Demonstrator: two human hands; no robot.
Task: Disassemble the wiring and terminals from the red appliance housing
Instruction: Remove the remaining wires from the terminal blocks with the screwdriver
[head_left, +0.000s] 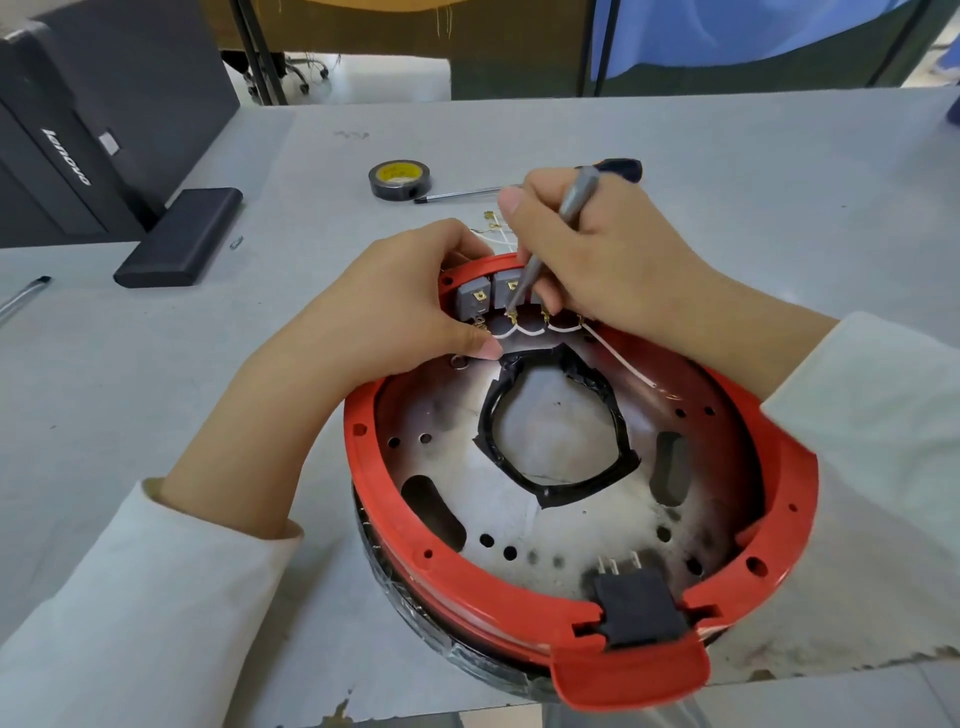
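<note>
Housing: round red plastic appliance housing (582, 613), lower centre on the grey tabletop (727, 171).
Right hand (602, 260): fingers wrapped round a slim grey metal screwdriver (550, 244).
Left hand (395, 306): fingers pinching the looped white wiring (524, 329).
Advice: keep the tip seated on the terminal; steady the rim.
</note>
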